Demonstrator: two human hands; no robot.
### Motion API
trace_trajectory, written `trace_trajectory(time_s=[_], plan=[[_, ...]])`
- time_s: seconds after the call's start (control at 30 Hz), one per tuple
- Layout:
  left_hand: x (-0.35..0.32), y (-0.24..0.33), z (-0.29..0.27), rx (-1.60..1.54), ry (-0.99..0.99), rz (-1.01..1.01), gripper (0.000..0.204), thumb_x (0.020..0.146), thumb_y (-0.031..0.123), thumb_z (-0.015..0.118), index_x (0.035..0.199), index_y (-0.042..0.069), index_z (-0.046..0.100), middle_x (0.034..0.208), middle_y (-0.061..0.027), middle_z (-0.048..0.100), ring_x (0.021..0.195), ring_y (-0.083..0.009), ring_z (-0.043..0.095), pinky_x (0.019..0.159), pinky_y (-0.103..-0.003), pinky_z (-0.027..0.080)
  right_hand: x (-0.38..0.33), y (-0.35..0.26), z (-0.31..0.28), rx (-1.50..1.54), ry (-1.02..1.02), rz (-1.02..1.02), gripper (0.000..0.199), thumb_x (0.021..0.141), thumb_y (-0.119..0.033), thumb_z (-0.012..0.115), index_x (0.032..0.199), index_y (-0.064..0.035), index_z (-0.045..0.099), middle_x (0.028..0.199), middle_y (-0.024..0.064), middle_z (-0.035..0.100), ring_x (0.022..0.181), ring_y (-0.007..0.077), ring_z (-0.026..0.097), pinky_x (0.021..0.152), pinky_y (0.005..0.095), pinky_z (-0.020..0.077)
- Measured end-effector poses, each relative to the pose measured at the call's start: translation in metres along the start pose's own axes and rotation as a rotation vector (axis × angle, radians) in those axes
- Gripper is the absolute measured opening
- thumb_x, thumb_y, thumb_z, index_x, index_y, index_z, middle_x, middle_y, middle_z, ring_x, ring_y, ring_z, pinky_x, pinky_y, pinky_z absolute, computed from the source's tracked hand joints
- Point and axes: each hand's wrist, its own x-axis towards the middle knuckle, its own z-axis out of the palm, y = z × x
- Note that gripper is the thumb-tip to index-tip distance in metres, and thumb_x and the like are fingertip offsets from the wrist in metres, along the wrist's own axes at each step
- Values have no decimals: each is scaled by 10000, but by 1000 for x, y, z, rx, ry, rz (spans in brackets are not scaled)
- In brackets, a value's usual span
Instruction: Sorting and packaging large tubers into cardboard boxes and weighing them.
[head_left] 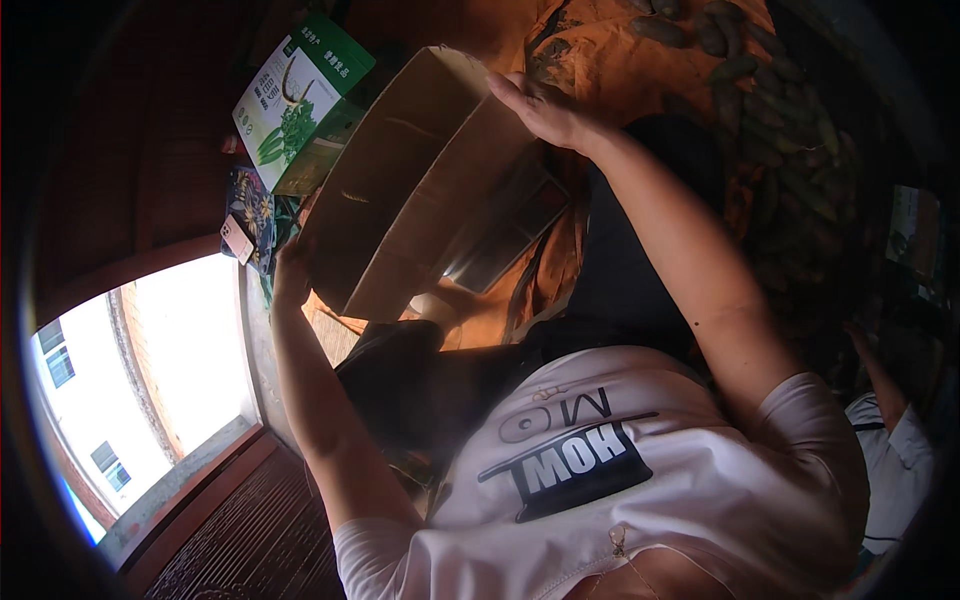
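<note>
- I have the cardboard box between the left grip and the right grip, both clasping it
- Its walls stand up and one side gapes: shaped, I judge, not yet closed
- Elongated produce lies unboxed, right of the right grip

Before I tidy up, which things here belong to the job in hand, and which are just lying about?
In the job:
- cardboard box, between left hand and right hand

Seemingly just lying about:
- phone
- green carton
- produce pile
</note>
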Motion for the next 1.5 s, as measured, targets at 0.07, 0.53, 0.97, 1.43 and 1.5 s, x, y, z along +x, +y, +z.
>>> trace_trajectory(time_s=[0.07, 0.53, 0.97, 1.43, 1.5], plan=[[10, -12, 10, -98, -11, -14, 243, 1036, 121, 592, 1244, 13, 654, 1098, -49, 701, 962, -137, 658, 843, -292, 538, 0, 10, 4, -47, 47, 4, 736, 1042, -688, 285, 1151, -11, 553, 1025, 115, 604, 1023, 246, 587, 969, 358, 454], [2, -21, 26, 23, 22, 37, 284, 1059, 186, 562, 1275, 24, 650, 1095, -36, 692, 956, -108, 631, 814, -272, 502, -22, -10, 6, -227, 8, 150, 830, 1011, -726, 277, 1247, 34, 509, 1041, 263, 706, 1031, 370, 698, 925, 467, 523], [-27, 20, 37, -33, -36, -96, 608, 1029, 265, 643, 1563, 96, 405, 1560, -143, 468, 1420, -264, 457, 1136, -475, 367, -31, -6, -8, -213, 40, 205, 835, 1045, -653, 245, 1516, 25, 371, 1323, 274, 620, 1177, 404, 640, 991, 484, 522], [-128, 43, -1, 268, 309, -8, 529, 1025, 235, 635, 1494, 35, 491, 1497, -177, 524, 1410, -282, 468, 1169, -427, 351, -46, -11, -34, -125, 573, -267, 117, 887, -155, 644, 895, -45, 683, 818, 159, 702, 787, 344, 699, 727, 446, 555], [-138, 29, 4, 323, 336, 21, 494, 1036, 176, 605, 1483, 0, 488, 1453, -209, 557, 1371, -288, 512, 1150, -401, 381, -54, -23, -49, -84, 644, -340, 111, 881, -145, 644, 860, -46, 689, 807, 154, 705, 770, 336, 700, 714, 436, 554]])
